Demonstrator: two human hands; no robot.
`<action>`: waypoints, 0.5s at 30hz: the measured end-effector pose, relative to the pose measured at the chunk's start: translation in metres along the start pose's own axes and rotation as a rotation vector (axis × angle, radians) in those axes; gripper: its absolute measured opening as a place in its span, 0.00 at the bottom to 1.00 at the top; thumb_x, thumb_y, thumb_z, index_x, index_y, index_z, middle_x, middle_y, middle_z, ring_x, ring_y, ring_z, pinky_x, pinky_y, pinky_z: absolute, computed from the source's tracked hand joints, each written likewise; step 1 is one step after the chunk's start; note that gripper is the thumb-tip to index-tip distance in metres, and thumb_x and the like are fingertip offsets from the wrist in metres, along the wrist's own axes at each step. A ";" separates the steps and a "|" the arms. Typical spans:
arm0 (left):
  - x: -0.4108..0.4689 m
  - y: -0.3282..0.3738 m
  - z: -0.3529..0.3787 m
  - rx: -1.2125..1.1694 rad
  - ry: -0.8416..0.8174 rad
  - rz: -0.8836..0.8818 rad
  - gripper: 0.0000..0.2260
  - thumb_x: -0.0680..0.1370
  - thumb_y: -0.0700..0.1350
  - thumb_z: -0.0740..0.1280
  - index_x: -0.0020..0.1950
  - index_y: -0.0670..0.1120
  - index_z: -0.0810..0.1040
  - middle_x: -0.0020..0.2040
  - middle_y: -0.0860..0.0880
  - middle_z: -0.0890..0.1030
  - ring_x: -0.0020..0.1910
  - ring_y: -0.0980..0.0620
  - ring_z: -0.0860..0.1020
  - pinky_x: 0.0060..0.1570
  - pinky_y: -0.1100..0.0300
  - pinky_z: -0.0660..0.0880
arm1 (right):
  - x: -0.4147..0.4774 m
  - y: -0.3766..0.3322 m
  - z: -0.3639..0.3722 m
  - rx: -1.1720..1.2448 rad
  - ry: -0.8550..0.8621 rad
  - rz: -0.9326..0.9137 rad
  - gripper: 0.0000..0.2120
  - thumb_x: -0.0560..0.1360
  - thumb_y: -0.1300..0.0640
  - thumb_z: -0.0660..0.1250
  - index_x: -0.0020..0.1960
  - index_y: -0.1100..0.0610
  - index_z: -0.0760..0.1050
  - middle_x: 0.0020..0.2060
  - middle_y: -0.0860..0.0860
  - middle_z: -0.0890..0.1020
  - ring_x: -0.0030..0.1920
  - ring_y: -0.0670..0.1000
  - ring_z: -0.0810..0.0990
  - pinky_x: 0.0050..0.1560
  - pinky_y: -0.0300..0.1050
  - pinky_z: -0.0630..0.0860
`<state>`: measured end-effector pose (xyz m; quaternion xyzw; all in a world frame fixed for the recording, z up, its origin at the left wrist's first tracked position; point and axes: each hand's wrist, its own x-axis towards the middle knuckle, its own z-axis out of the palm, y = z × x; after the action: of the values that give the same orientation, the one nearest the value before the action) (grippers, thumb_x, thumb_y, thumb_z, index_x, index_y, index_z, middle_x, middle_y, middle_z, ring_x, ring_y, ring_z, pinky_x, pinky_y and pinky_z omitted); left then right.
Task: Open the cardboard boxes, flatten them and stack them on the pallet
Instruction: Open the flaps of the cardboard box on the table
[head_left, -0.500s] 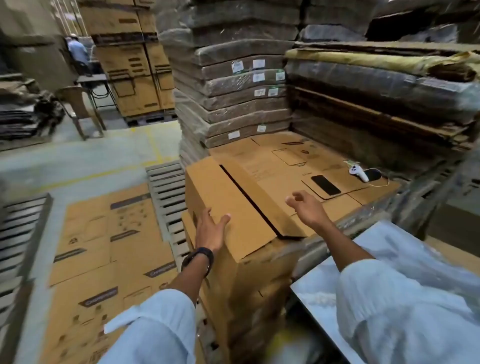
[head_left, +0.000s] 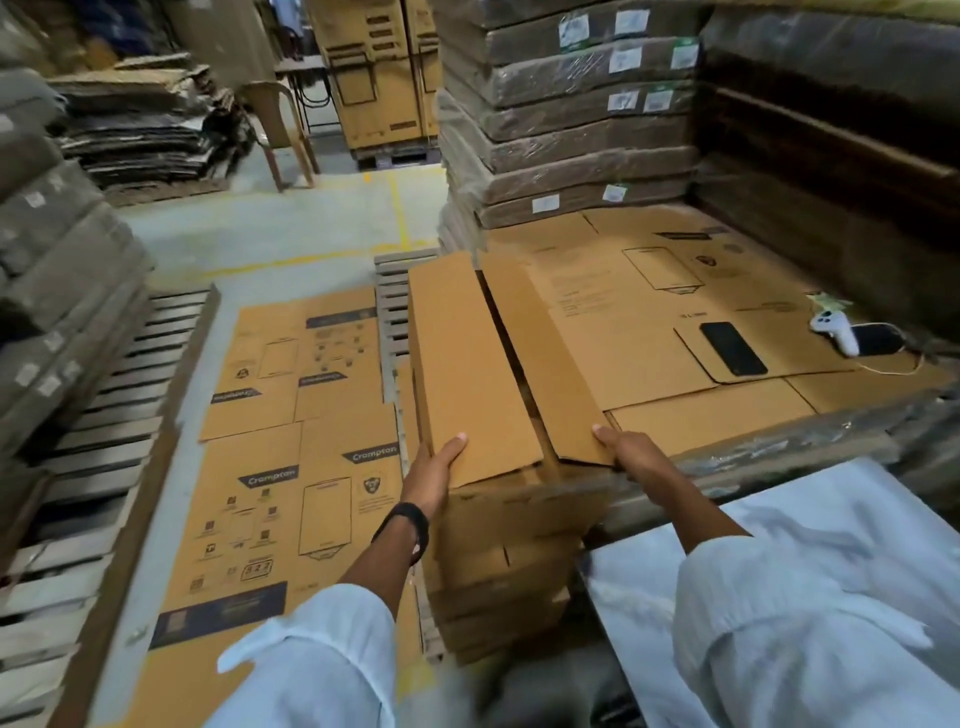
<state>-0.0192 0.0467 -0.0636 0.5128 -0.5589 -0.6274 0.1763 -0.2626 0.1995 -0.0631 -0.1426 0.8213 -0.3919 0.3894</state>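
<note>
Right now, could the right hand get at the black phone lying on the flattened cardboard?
Probably yes. The phone lies uncovered beyond the right hand, only flat cardboard between them; the hand must first release the box flap it grips.

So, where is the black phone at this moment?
In the head view the black phone lies on the right, flat on the flattened cardboard, just left of the white device.
</note>
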 end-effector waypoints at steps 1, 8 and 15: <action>0.002 -0.002 0.002 -0.026 -0.005 0.000 0.35 0.73 0.67 0.69 0.75 0.52 0.66 0.65 0.54 0.78 0.62 0.49 0.77 0.68 0.47 0.70 | 0.004 -0.001 0.002 0.038 -0.007 0.004 0.27 0.80 0.40 0.64 0.65 0.62 0.76 0.55 0.57 0.81 0.53 0.57 0.78 0.54 0.52 0.75; 0.010 0.014 -0.013 -0.065 -0.062 0.042 0.38 0.62 0.62 0.80 0.68 0.53 0.74 0.59 0.51 0.84 0.57 0.47 0.82 0.62 0.43 0.77 | 0.014 -0.010 0.009 0.134 -0.006 -0.128 0.45 0.63 0.26 0.71 0.71 0.53 0.69 0.67 0.52 0.76 0.64 0.57 0.76 0.64 0.62 0.75; 0.014 0.066 -0.044 0.033 -0.115 0.177 0.23 0.71 0.50 0.79 0.62 0.52 0.74 0.56 0.51 0.82 0.56 0.49 0.80 0.61 0.48 0.76 | 0.008 -0.030 0.012 0.197 -0.007 -0.200 0.49 0.56 0.19 0.70 0.68 0.46 0.66 0.66 0.53 0.76 0.64 0.58 0.77 0.65 0.65 0.75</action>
<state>-0.0112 -0.0075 -0.0053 0.4276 -0.6214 -0.6285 0.1899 -0.2610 0.1689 -0.0493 -0.1862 0.7593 -0.5069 0.3632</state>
